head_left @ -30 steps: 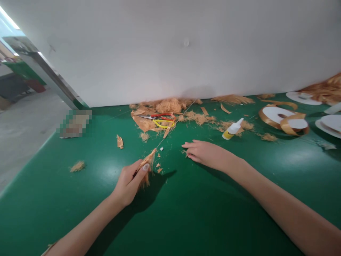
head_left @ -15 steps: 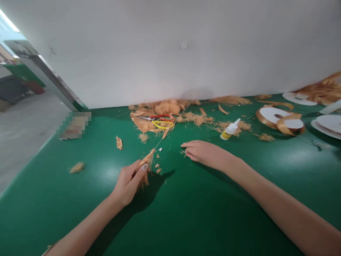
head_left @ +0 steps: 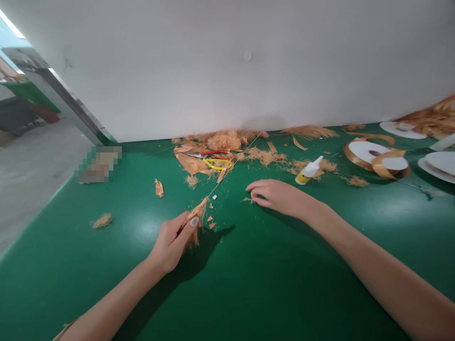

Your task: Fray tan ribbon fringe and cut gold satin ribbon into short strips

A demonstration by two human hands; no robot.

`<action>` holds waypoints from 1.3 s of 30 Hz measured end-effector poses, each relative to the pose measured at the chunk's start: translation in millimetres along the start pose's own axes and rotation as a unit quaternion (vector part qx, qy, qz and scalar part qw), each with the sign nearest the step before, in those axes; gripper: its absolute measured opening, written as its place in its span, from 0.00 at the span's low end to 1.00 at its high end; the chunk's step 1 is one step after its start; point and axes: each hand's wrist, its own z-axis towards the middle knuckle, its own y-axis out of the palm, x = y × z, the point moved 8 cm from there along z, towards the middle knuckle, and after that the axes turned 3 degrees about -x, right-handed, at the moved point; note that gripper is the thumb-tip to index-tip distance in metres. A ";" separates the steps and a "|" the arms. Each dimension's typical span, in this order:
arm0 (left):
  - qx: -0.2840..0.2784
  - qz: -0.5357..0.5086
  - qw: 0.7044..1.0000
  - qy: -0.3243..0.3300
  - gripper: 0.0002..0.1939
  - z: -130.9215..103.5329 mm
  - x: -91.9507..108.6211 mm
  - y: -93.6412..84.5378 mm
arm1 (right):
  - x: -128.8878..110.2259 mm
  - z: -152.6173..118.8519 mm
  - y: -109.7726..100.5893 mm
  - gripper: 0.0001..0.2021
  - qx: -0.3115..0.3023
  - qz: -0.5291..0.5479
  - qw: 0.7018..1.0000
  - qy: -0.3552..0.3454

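My left hand (head_left: 177,241) is closed around a frayed, tan ribbon piece (head_left: 199,213), with a thin wire (head_left: 232,168) running from its tip up and to the right. My right hand (head_left: 272,193) hovers at or just above the green table (head_left: 249,293), its fingers bent and the thumb and a finger close together. A small wisp of fibres (head_left: 248,200) lies at its fingertips; whether they pinch it is too small to tell. Between the hands lie small tan scraps (head_left: 212,225) and a white bit (head_left: 214,197).
Scissors (head_left: 213,158) with red and yellow handles lie among fibre scraps (head_left: 225,140) near the white wall. A glue bottle (head_left: 308,171) stands tilted beyond my right hand. Ribbon spools (head_left: 373,156) and white discs (head_left: 441,166) are at the right; a fibre tuft (head_left: 102,220) is at the left.
My right hand has shifted slightly up and to the right, its fingers more curled. My left hand holds the ribbon piece almost unchanged. The whole view has shifted a little.
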 end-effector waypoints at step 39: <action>-0.013 -0.007 1.000 -0.003 0.20 2.0 1.4 1.4 | 78.8 -17.5 -4.6 0.13 -0.052 0.003 0.974 0.219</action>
